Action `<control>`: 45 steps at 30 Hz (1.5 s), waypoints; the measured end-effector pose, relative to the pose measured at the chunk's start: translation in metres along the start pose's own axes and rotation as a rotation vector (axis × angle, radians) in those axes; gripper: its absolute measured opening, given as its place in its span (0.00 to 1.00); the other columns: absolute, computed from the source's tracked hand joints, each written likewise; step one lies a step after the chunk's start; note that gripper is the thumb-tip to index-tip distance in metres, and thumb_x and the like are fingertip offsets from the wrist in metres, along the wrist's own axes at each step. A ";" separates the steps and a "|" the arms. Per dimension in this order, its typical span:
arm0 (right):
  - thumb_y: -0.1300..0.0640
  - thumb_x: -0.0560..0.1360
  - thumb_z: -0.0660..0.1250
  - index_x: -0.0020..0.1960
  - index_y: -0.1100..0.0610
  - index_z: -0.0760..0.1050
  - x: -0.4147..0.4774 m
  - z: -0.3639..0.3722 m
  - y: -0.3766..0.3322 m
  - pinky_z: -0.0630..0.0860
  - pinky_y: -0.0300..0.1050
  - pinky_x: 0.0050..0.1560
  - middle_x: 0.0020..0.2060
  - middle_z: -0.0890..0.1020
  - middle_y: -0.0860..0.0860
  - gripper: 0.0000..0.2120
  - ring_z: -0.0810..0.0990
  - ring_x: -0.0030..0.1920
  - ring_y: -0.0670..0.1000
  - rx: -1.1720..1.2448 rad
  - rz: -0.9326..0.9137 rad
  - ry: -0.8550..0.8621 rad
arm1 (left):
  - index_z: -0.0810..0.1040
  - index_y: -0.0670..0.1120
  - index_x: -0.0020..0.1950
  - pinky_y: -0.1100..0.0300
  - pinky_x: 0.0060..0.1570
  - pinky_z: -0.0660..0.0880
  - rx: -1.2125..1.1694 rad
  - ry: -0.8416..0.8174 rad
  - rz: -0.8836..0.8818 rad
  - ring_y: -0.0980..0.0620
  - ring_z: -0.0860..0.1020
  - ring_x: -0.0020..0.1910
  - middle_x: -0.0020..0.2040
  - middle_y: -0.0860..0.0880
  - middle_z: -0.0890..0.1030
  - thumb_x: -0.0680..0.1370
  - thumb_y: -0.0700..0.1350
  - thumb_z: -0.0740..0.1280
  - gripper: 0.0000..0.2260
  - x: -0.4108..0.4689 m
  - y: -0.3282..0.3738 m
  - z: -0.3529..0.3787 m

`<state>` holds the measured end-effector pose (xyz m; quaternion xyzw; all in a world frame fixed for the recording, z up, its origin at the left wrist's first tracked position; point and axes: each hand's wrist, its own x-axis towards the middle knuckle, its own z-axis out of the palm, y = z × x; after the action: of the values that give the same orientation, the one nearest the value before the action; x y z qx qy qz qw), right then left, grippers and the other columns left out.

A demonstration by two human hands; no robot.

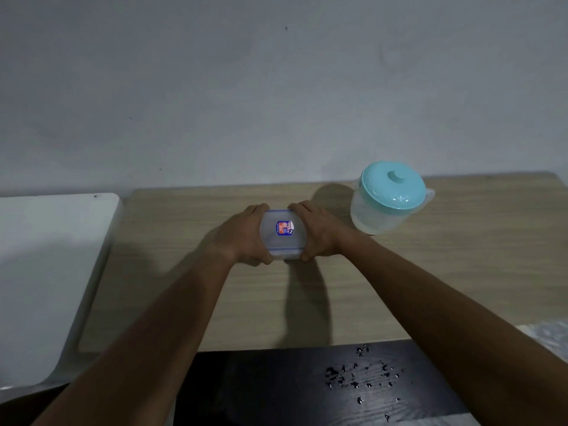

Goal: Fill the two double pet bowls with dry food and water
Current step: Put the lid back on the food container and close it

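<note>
Food container (283, 233), a clear lidded box with a blue seal and a small label, which I take to hold the dry food, sits on the wooden table (461, 272) near its middle, clasped from both sides. The left hand (242, 238) wraps its 9 o'clock side and the right hand (319, 232) its 3 o'clock side. On each hand the fingers curl over the far edge and the thumb hooks the near edge, so both hands are closed firmly on the box. Both forearms reach straight forward, wrists level, elbows low. The step looks like unlatching the lid, though the side clips are hidden under the palms. To do it well, keep the base pressed flat to the table, release the two sides evenly, and lift the lid level so nothing spills. The water pitcher (388, 198) with its teal lid stands at 2 o'clock from the box, apart from the right hand. Droplets (362, 376) lie on the dark board (276, 388) at 5 o'clock. No pet bowls are in view.
</note>
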<state>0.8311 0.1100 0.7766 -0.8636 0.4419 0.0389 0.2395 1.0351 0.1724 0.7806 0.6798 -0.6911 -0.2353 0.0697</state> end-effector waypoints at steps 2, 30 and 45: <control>0.40 0.56 0.79 0.83 0.57 0.49 -0.010 0.007 0.003 0.64 0.52 0.75 0.79 0.58 0.59 0.65 0.60 0.79 0.60 0.034 0.018 0.026 | 0.54 0.49 0.79 0.53 0.67 0.70 -0.089 0.028 -0.015 0.49 0.66 0.73 0.77 0.50 0.62 0.54 0.55 0.80 0.58 -0.007 -0.003 0.006; 0.54 0.66 0.81 0.58 0.35 0.81 -0.197 0.122 -0.026 0.84 0.49 0.51 0.47 0.88 0.40 0.25 0.86 0.52 0.44 0.986 0.233 0.636 | 0.85 0.51 0.55 0.80 0.32 0.67 -0.580 0.473 -0.257 0.70 0.76 0.35 0.46 0.54 0.86 0.62 0.47 0.82 0.23 -0.182 0.081 0.082; 0.52 0.65 0.81 0.63 0.47 0.83 -0.357 0.203 0.017 0.84 0.50 0.50 0.43 0.89 0.46 0.26 0.87 0.44 0.45 0.933 0.292 0.477 | 0.84 0.53 0.56 0.55 0.50 0.82 -0.710 0.383 -0.328 0.62 0.83 0.44 0.43 0.57 0.86 0.62 0.48 0.82 0.24 -0.308 0.149 0.217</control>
<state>0.6309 0.4582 0.6908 -0.5799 0.5698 -0.3256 0.4827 0.8297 0.5162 0.7212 0.7459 -0.4246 -0.3360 0.3879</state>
